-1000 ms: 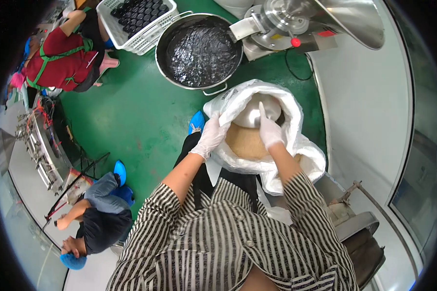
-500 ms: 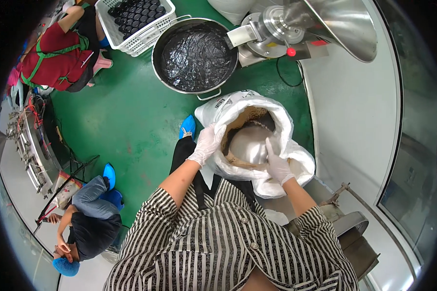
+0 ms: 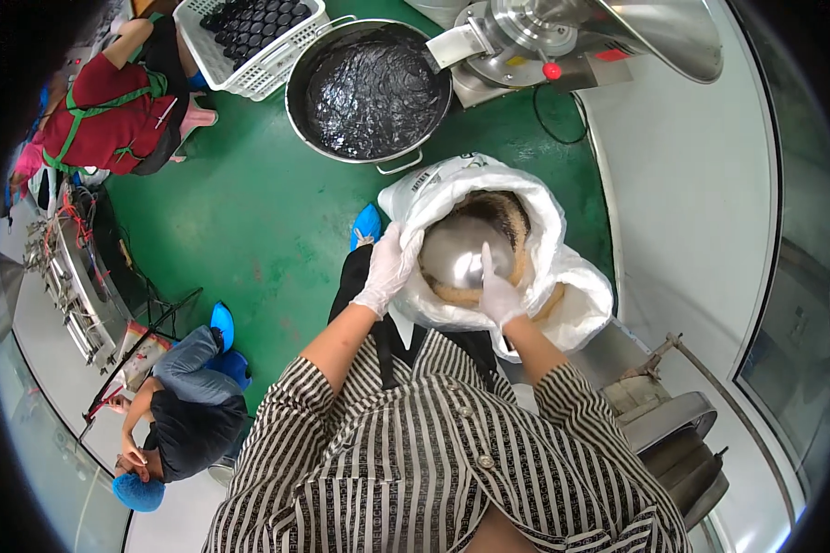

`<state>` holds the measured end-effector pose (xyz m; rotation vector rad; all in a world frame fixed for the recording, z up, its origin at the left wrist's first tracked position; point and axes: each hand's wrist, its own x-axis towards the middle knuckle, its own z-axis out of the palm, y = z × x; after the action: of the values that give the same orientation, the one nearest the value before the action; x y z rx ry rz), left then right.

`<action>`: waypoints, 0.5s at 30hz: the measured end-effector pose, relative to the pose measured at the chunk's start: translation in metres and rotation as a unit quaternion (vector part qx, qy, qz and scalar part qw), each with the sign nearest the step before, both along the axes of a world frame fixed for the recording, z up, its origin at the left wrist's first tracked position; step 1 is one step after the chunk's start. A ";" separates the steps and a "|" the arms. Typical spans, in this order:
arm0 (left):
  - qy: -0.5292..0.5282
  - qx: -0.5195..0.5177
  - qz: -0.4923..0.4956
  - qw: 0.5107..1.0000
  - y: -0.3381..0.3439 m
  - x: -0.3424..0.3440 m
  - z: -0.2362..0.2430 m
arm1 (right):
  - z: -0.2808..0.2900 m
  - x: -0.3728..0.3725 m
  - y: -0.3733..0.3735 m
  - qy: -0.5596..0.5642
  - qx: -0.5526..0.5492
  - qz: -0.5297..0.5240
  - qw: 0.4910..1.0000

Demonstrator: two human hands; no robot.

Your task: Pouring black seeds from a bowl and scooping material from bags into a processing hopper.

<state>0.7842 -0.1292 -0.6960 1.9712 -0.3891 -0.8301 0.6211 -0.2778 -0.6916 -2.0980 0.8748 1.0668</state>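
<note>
A large white woven sack stands open in front of me, with tan, grainy stuff along its inside. My left hand, in a thin clear glove, grips the sack's left rim. My gloved right hand reaches in over the near side and holds a round, shiny metal bowl by its edge. Its index finger lies stretched along the metal, while the other fingers are partly hidden. Whether the bowl has a handle cannot be seen. A second, smaller opened white sack leans against the right side.
Beyond the sack, a big round pot holds glossy black paste under the spout of a steel machine with a funnel. A white crate carries several black lids. Two people, one in red and one in black, sit at left.
The bowl has shifted up and slightly left inside the sack, and my right hand has moved left with it. My left hand keeps its hold on the rim.
</note>
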 end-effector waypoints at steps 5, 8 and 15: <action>-0.061 0.060 0.097 0.992 0.023 -0.042 0.015 | -0.001 -0.020 -0.015 -0.033 0.034 -0.133 0.990; 0.014 0.080 0.150 0.985 0.041 -0.076 0.008 | -0.015 -0.001 -0.029 -0.053 0.068 -0.200 0.976; 0.315 0.031 0.165 0.934 0.031 -0.084 0.010 | -0.010 -0.042 -0.048 -0.361 -0.196 -0.152 0.899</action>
<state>0.7004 -0.0986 -0.6865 1.6427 0.3393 -1.1936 0.5795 -0.3258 -0.7015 -2.3067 1.0223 -0.0941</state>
